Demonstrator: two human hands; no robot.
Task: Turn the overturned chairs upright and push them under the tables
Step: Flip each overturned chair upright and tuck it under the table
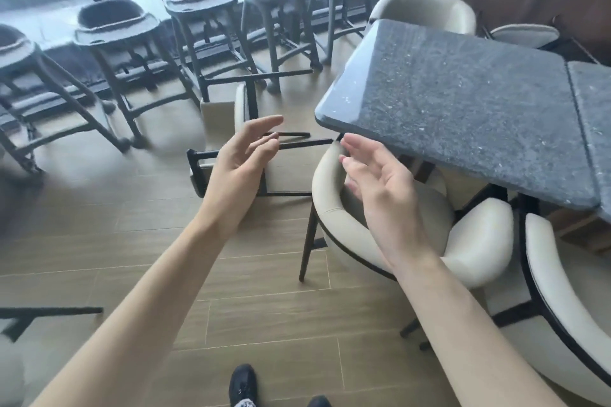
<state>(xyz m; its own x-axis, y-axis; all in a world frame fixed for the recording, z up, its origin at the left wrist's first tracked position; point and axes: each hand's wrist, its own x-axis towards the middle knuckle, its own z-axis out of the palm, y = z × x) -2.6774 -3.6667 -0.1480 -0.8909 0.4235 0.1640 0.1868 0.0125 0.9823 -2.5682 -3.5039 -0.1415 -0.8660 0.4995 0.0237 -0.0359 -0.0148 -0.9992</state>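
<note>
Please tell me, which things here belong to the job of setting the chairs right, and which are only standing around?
Belong to the job:
overturned chair
upright cream chair at the table
dark stone table
left hand, right hand, both open and empty

Only standing around:
row of high chairs by the window

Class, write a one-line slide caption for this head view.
Both open hands, left hand and right hand, reach toward an overturned chair beside a granite table.
</note>
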